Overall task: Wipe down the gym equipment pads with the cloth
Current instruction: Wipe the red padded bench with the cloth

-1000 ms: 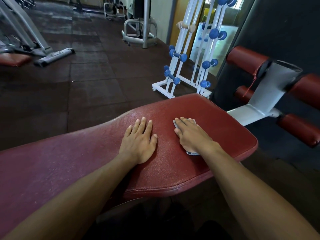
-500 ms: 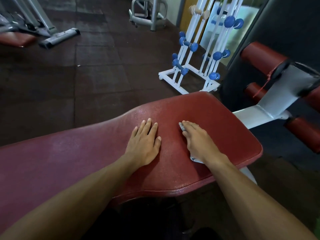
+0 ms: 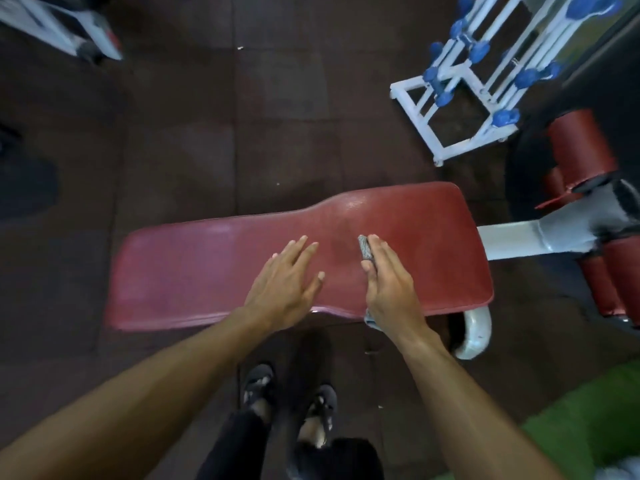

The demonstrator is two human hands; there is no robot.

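Since a moment earlier you leaned over the bench pad (image 3: 426,237), right hand (image 3: 388,285) flat, pressing the cloth (image 3: 364,250), left hand (image 3: 282,284) open beside it; overlapping strokes would have served best.

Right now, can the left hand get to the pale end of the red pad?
Probably yes. The left hand lies flat and empty on the red pad, and nothing sits between it and that pale end; the cloth is under the right hand.
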